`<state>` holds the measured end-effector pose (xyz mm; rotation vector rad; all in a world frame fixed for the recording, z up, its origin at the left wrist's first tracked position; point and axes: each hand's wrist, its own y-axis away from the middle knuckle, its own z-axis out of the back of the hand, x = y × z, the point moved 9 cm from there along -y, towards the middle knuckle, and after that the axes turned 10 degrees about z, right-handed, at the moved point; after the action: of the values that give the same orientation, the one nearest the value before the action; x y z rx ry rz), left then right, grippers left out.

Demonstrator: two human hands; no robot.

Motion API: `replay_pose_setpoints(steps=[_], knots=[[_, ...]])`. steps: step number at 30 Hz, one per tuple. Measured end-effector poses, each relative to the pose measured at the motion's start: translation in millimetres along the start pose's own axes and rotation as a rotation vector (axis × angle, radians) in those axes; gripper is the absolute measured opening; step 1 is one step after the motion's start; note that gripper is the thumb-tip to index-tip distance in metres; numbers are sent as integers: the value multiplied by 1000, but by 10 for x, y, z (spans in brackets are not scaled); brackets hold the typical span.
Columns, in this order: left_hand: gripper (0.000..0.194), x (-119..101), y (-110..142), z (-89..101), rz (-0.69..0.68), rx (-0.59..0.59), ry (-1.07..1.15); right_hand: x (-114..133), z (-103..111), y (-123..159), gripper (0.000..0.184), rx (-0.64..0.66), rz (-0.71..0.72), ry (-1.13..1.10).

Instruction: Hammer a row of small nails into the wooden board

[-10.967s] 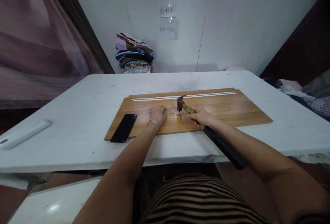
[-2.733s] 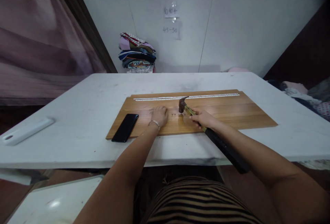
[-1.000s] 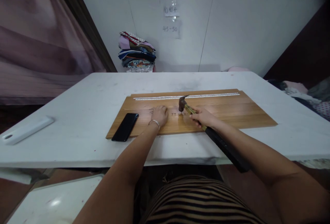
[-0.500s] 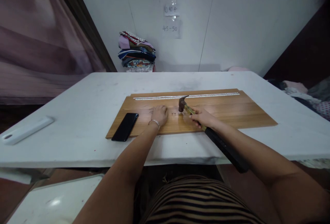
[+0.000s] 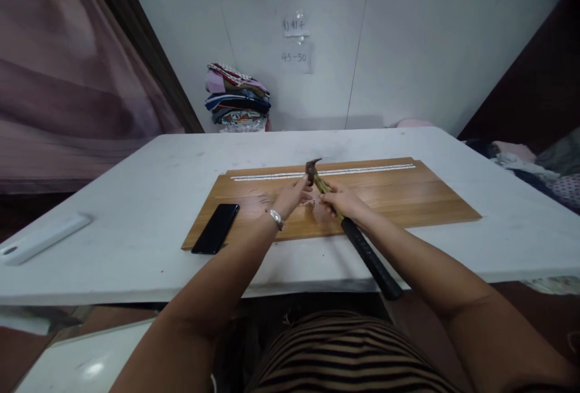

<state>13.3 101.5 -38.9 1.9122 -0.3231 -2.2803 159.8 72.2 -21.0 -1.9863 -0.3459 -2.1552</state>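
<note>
My right hand [image 5: 341, 199] grips a claw hammer [image 5: 369, 257] by the yellowish part of its handle, close to the head. The black grip end slants back toward my body. The rusty hammer head [image 5: 311, 169] is held above the wooden board [image 5: 399, 194]. My left hand [image 5: 294, 196] is beside the head with its fingers apart, the upper ones reaching to it; I cannot tell if they touch. Below, a small nail [image 5: 314, 202] stands in the board between my hands. Several loose nails [image 5: 263, 198] lie left of my left hand.
A black phone [image 5: 215, 228] lies on the board's left end. Two pale strips [image 5: 362, 171] run along its far side. A white handled object [image 5: 45, 239] rests on the white table [image 5: 136, 200] at left. Folded clothes [image 5: 238, 97] are stacked by the wall.
My left hand has lifted off the board and moved right, up to the hammer head. The hammer in my right hand has shifted slightly left and up.
</note>
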Motion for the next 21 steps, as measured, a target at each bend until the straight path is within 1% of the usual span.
replay_pose_setpoints(steps=[2, 3, 4, 5, 6, 7, 8, 9, 10, 11, 13, 14, 16, 18, 20, 21], knots=[[46, -78, -20, -228, 98, 148, 205, 59, -136, -67, 44, 2, 51, 1], [47, -105, -35, -300, 152, 192, 255, 88, -197, -90, 43, -12, 83, 2], [47, -117, -57, -319, 209, 191, 278, 125, -253, -104, 44, -27, 131, -1], [46, -119, -79, -285, 264, 154, 291, 146, -300, -106, 46, -35, 169, 3], [43, -121, -94, -220, 307, 102, 306, 155, -356, -101, 48, -6, 199, 19], [39, -138, -101, -127, 321, 39, 331, 156, -387, -90, 49, 32, 227, 56], [35, -169, -96, -43, 311, 0, 361, 144, -384, -79, 49, 78, 247, 107], [34, -187, -79, 13, 310, -4, 367, 125, -333, -73, 45, 115, 267, 168], [35, -186, -50, 42, 325, 18, 350, 108, -213, -80, 39, 122, 292, 245], [36, -171, -11, 63, 346, 41, 324, 92, -25, -104, 35, 90, 319, 338], [36, -127, 76, 115, 371, 53, 260, 68, 495, -182, 37, -73, 374, 580], [35, -101, 117, 141, 377, 45, 234, 20, 738, -233, 40, -126, 373, 723], [35, -34, 187, 170, 400, 31, 190, -191, 1158, -345, 46, -156, 284, 981], [34, 32, 238, 167, 421, 39, 157, -485, 1502, -409, 50, -157, 127, 1174], [32, 83, 272, 170, 430, 42, 127, -753, 1741, -403, 51, -166, -11, 1280], [32, 102, 286, 175, 431, 40, 113, -846, 1788, -395, 53, -154, -29, 1314]])
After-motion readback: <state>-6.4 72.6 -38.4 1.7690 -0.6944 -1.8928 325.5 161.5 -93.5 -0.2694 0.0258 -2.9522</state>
